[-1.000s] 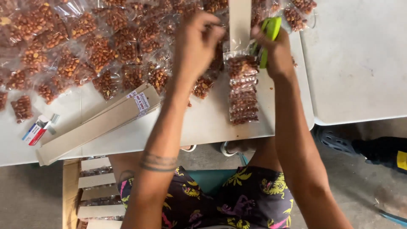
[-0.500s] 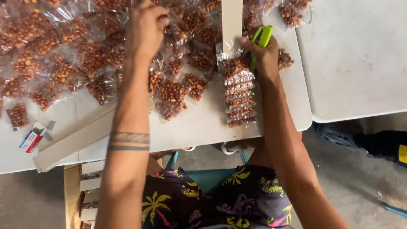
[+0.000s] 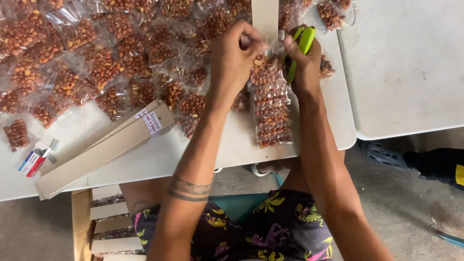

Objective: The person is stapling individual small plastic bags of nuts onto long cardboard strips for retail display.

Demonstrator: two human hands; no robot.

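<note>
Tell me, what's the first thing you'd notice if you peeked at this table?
Probably the big heap of little clear bags of peanuts covering the far left of the white table. Next, the two hands at the top middle: the left hand pinches a bag onto a hanging strip of peanut bags, and the right hand grips a bright green stapler.

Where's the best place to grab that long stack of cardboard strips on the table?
Pinch the stack of cardboard strips near its middle, across the narrow width, coming from above. It lies flat and slanted on the white table, long and thin, so a middle grip should keep either end from drooping.
</note>
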